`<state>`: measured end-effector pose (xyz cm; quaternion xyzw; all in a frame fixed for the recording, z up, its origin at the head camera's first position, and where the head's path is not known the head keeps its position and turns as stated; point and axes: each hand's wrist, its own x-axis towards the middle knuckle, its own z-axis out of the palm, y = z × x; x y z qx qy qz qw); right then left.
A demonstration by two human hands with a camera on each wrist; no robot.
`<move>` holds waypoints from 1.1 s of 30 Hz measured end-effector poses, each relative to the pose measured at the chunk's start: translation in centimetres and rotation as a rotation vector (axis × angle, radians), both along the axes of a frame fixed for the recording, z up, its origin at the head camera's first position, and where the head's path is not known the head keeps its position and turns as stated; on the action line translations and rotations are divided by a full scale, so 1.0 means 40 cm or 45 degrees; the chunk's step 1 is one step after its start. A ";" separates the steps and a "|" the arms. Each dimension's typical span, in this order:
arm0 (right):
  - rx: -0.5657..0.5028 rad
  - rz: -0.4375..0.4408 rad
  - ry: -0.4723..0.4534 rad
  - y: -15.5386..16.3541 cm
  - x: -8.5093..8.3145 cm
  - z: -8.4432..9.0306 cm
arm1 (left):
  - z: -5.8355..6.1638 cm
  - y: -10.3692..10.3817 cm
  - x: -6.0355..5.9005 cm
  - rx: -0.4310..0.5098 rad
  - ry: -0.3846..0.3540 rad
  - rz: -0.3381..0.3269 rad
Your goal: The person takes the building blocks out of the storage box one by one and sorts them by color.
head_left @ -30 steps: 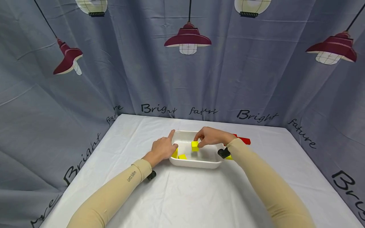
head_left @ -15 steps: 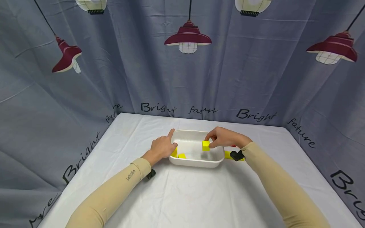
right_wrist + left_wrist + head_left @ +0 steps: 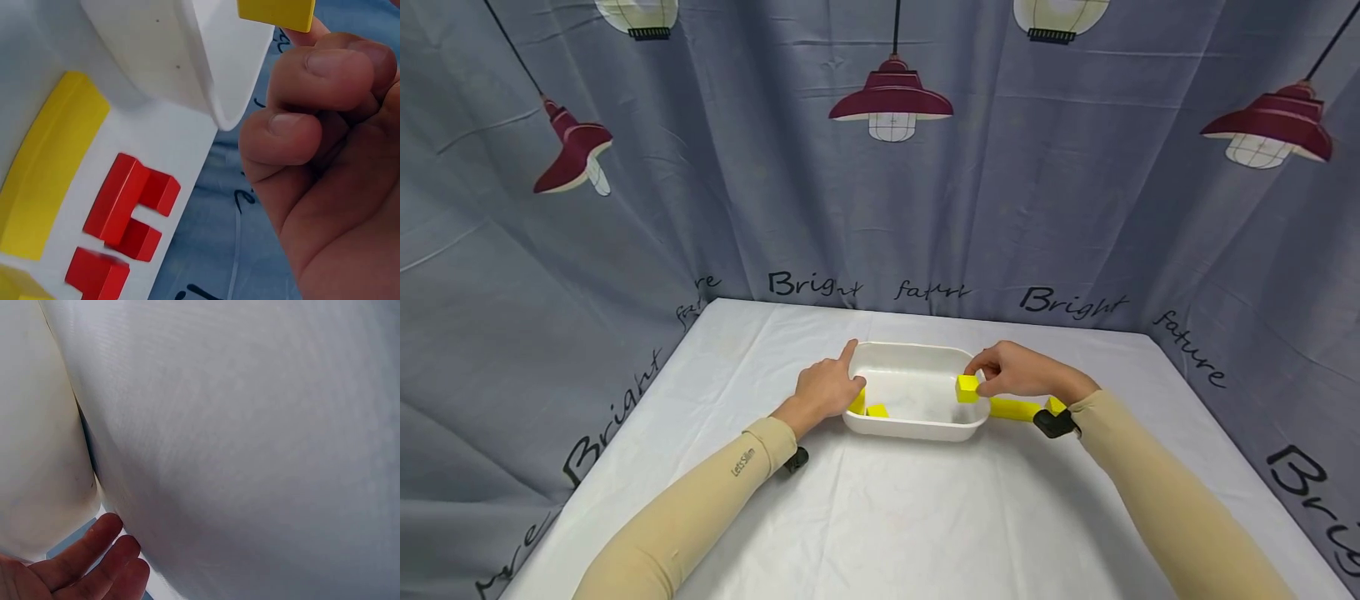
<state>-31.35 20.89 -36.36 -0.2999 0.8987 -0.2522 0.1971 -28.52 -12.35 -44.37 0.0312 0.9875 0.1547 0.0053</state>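
Right hand [image 3: 1018, 373] pinching the small yellow cube [image 3: 967, 388] should clear the white plastic tray's [image 3: 917, 427] rim cleanly while the left hand [image 3: 826, 390], fingers loose, steadies it.

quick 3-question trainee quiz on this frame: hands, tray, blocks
1. True or false: the right hand pinches a yellow cube at the right rim of the white tray.
2. Which colour are the blocks inside the tray by the left hand? A red, B yellow, C blue.
3. In the right wrist view, what colour are the notched blocks lying on the table beside the long yellow block?

Key: 1 true. 2 B. 3 red.
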 end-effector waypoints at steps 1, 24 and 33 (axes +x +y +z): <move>-0.003 -0.001 0.001 0.006 0.002 -0.001 | 0.000 0.000 0.000 0.003 0.000 0.000; 0.026 -0.195 0.013 0.135 0.059 -0.028 | 0.005 -0.003 0.001 0.011 0.005 -0.012; 0.002 -0.222 -0.004 0.163 0.066 -0.083 | 0.006 -0.003 0.004 0.008 0.007 -0.018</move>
